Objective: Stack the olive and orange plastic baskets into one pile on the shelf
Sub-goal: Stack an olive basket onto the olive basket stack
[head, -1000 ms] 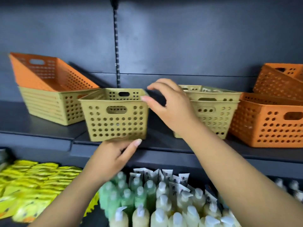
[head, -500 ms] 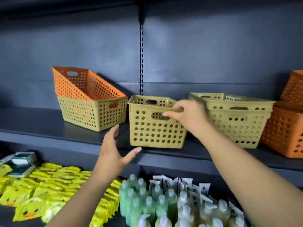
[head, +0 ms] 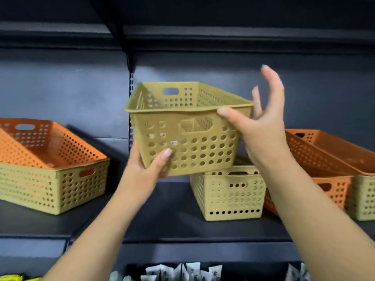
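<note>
Left hand (head: pixel 146 167) gripping the lifted olive basket (head: pixel 188 128) at its bottom corner, right hand (head: pixel 261 118) touching its rim, fingers spreading wide

An olive basket (head: pixel 188 126) with round holes and a handle slot is raised above the shelf (head: pixel 162 218), tilted. Beneath it stands another olive basket (head: pixel 229 195). At left an orange basket (head: pixel 50 145) lies slanted inside an olive one (head: pixel 50 189); more orange baskets (head: pixel 328 155) sit at right.

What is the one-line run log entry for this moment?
left hand: grips olive basket bottom corner | right hand: open, thumb at rim | basket: lifted above shelf
</note>
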`<state>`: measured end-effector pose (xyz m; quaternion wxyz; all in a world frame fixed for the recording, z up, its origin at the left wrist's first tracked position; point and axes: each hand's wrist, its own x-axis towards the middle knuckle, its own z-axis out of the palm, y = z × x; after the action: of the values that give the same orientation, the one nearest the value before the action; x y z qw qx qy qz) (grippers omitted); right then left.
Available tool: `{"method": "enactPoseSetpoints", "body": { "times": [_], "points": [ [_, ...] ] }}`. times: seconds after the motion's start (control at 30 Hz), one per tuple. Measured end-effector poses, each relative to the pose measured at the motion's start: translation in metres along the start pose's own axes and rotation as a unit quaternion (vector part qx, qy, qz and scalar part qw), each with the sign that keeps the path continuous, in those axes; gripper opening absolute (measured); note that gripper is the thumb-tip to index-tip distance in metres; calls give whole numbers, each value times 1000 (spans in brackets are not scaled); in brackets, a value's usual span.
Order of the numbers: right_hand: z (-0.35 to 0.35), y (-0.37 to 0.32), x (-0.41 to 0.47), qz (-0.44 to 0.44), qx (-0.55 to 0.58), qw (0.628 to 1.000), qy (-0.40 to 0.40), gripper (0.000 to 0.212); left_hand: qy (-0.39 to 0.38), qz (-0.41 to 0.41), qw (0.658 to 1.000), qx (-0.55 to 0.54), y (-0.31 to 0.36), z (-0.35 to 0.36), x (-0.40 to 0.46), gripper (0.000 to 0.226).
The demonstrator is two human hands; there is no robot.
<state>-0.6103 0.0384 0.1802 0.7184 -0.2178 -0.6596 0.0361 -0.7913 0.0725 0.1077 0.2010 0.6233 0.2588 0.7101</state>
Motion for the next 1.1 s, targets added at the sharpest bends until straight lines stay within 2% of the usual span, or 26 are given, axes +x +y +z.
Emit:
{"method": "enactPoseSetpoints", "body": {
  "times": [0.07,0.13,0.17,0.2,0.3,0.43,0.5,0.57,0.6,0.63,0.77,0.83,1.0,1.1],
  "points": [
    [-15,6,5,146,100,984,2,80,-21,20,999,12,3,21,6,64],
    [-33,20,5,218,140,966,-20,56,-55,38,997,25,3,41,13,85],
    [-42,27,5,224,147,963,-19,45,-76,42,996,28,3,52,16,89],
    [-53,34,6,219,155,963,-10,43,-95,43,994,30,1,63,19,92],
    [-76,51,14,207,166,964,6,54,-125,41,990,44,-6,91,29,95],
    [-89,80,30,234,169,957,18,55,-138,18,989,52,-17,113,44,99],
    [-88,92,38,228,166,959,2,61,-137,2,989,50,-24,115,48,97],
    [-86,107,43,244,156,957,-24,86,-133,-20,990,45,-30,116,50,92],
    [-84,114,44,260,156,952,-35,92,-132,-35,990,43,-34,115,51,89],
    [-83,123,43,275,154,948,-44,88,-131,-48,989,41,-38,114,50,85],
    [-80,139,38,297,111,946,-69,38,-118,-102,987,46,-49,111,37,71],
    [-81,130,39,289,97,949,-76,30,-105,-117,986,48,-48,110,32,64],
    [-79,124,29,297,32,952,-66,72,-76,-129,986,72,-49,109,23,54],
    [-76,123,20,281,-68,955,-75,71,-64,-137,986,68,-54,105,19,49]
  ]
}}
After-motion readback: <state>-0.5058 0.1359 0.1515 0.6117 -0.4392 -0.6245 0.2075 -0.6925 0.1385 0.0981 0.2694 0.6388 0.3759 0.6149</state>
